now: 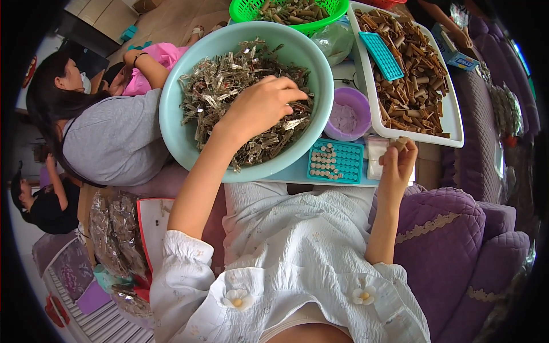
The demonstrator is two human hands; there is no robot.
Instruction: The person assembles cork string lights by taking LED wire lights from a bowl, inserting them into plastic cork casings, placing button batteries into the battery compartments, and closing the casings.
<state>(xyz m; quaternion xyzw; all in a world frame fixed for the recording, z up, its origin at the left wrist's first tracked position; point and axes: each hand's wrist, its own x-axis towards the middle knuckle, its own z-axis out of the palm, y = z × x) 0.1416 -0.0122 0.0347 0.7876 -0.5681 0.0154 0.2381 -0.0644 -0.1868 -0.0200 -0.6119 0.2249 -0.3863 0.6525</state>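
My left hand [266, 106] reaches over a large pale-green basin [171, 126], its loosely bent fingers apart above a heap of small clear-wrapped pieces [251, 148]. No held piece shows in it. My right hand [397, 163] is raised by the near edge of a white tray [420, 137], with a small brown curved piece [402, 143] pinched between the fingertips. That tray is full of similar brown pieces [412, 80]. Between my hands lies a teal grid tray [350, 157] with small round pale pieces [325, 163] filling part of its left side.
A purple bowl [350, 114] with white bits stands behind the grid tray. Another teal grid tray [381, 55] lies on the brown pieces. A green basket [286, 23] is at the back. To the left sits a person in grey [114, 137]; a purple sofa [440, 228] is at right.
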